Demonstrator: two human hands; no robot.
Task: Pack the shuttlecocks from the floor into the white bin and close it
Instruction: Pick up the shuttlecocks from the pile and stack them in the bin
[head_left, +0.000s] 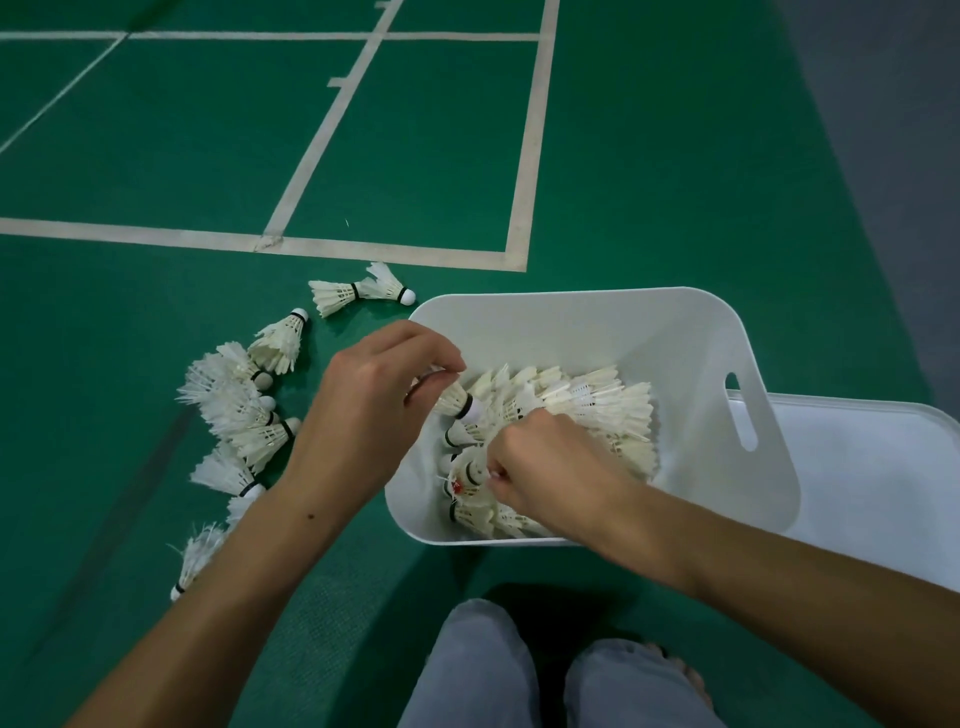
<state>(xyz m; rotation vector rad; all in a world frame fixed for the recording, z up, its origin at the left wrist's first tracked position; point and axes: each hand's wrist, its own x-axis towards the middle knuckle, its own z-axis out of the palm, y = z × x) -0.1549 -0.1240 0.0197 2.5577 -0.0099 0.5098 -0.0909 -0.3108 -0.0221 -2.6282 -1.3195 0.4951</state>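
The white bin (587, 322) stands open on the green court floor, with many feather shuttlecocks (592, 400) lying inside. My left hand (363, 405) hovers over the bin's left wall and pinches one shuttlecock (460, 402) by its feathers, cork pointing into the bin. My right hand (550, 467) reaches down inside the bin and pinches another shuttlecock (470, 475) near its cork. Several loose shuttlecocks (244, 415) lie scattered on the floor left of the bin, partly hidden by my left forearm.
The white lid (872, 493) lies flat on the floor to the right of the bin. Two more shuttlecocks (363, 292) lie beyond the bin's far left corner. White court lines (524, 156) cross the floor ahead. My knees in grey trousers (488, 670) are at the bottom.
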